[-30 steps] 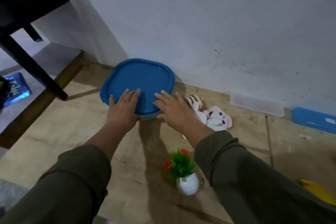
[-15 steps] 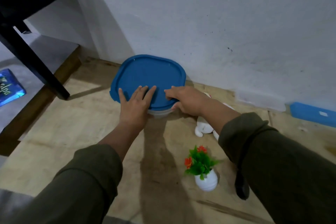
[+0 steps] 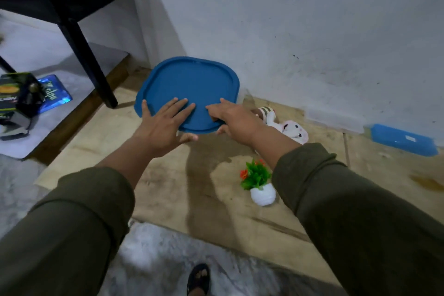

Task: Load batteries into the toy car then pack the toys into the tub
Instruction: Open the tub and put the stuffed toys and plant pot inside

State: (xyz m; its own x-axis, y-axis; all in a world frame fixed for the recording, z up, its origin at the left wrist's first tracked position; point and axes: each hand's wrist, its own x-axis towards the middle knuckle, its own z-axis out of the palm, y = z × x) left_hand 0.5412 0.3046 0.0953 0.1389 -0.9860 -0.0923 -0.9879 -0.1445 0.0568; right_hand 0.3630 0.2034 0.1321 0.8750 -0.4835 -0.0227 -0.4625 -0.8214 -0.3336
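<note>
A blue lid (image 3: 192, 81) covers the tub by the wall; only a sliver of the clear tub (image 3: 241, 96) shows under its right edge. My left hand (image 3: 163, 125) lies on the lid's near left part with straight fingers, its thumb just off the near rim. My right hand (image 3: 230, 120) pinches the lid's near right rim, index finger on top and thumb below. A white and pink plush toy (image 3: 292, 128) and a striped toy (image 3: 264, 112) lie on the wooden board right of the tub. No toy car or batteries are in view.
A small white pot with a green plant (image 3: 262, 196) stands near my right sleeve. A clear box (image 3: 334, 118) and a blue lid (image 3: 403, 139) lie along the wall at right. A black table leg (image 3: 86, 55), a blue packet (image 3: 54, 94) and a dark box (image 3: 16, 98) are at left.
My right hand came off the space over the plush toys and took hold of the lid's near right rim. My left hand stayed flat on the lid.
</note>
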